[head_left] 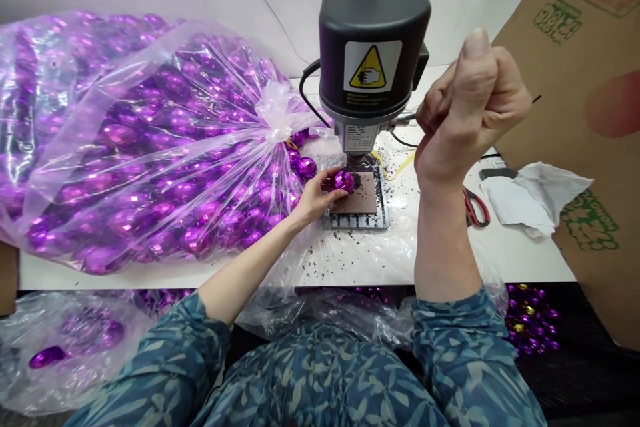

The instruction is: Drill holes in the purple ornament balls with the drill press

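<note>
My left hand (316, 197) pinches a shiny purple faceted ball (345, 181) between thumb and fingers. It holds the ball over a small brown board (364, 203), just below the lower end of a black bench drill press (333, 27). The drill bit cannot be made out. The board lies on the slotted metal base (381, 221), among dark shavings. Raised at the right of the machine, my right hand (473, 107) is closed in a fist around the end of its metal lever (404, 119); the fingers hide the grip.
A large clear bag (150, 167) of purple balls fills the table's left side, with a few loose balls (306, 167) at its mouth. Red-handled scissors (477, 207) and crumpled white paper (530, 197) lie at right. A cardboard box (595, 147) stands beyond them.
</note>
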The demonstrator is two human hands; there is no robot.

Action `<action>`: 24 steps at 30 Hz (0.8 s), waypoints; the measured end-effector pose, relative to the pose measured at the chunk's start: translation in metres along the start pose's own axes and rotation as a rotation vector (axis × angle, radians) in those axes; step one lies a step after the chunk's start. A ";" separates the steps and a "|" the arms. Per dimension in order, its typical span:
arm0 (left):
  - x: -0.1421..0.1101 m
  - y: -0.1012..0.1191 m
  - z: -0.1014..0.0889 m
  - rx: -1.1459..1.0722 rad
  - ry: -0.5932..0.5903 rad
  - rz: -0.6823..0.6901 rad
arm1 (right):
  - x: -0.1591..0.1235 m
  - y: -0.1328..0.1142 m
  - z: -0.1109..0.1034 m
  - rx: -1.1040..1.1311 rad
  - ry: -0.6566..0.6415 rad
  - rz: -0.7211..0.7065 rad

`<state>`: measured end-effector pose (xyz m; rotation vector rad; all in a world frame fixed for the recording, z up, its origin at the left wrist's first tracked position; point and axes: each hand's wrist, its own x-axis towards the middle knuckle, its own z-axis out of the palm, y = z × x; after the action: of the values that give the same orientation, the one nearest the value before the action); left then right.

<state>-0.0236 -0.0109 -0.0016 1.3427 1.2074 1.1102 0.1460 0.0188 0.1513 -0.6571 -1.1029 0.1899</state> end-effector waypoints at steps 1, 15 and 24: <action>0.001 -0.001 0.001 0.007 0.002 0.006 | 0.000 0.000 0.000 -0.003 0.001 0.010; -0.005 -0.003 0.020 0.136 0.005 0.194 | -0.001 -0.011 0.000 -0.013 0.027 -0.041; -0.008 -0.020 0.034 -0.050 0.012 0.084 | 0.000 -0.011 0.000 0.018 0.003 -0.034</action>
<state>0.0069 -0.0208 -0.0252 1.3603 1.1336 1.2022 0.1437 0.0100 0.1579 -0.6218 -1.1078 0.1699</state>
